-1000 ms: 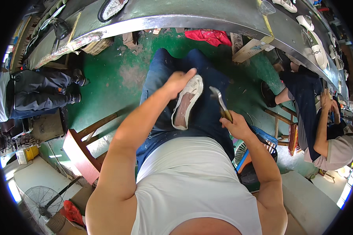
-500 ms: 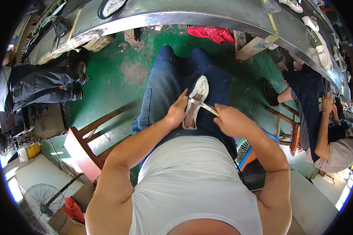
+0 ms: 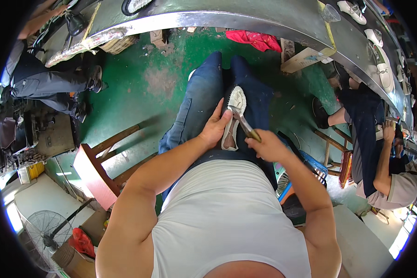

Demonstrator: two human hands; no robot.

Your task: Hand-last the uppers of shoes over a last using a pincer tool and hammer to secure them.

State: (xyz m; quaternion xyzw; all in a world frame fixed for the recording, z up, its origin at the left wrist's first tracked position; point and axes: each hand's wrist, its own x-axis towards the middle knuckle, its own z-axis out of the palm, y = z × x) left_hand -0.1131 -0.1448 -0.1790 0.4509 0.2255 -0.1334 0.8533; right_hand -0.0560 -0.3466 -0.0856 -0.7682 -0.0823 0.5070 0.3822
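A shoe upper (image 3: 230, 137) lies underside up along my thighs, its toe pointing away, with a pleated whitish rim and a brownish middle. My left hand (image 3: 214, 128) grips its left edge, the thumb near the forefoot and the fingers partly hidden. In my right hand (image 3: 267, 145) is the handle of a hammer (image 3: 246, 126), slanting up and left. The metal hammer head is over the shoe's forefoot, close to my left thumb; whether it touches the shoe I cannot tell.
A metal-edged workbench (image 3: 190, 21) curves across the far side, with white shoes (image 3: 382, 69) on its right. A wooden stool (image 3: 97, 176) stands at left, a fan (image 3: 46, 238) behind it. Co-workers sit at left and right. Red cloth (image 3: 255, 40) lies beneath the bench.
The hammer head has moved up toward the toe and its handle slants more steeply. My right hand is slightly lower. My left thumb has shifted nearer the head. The left co-worker's arm now reaches over the bench.
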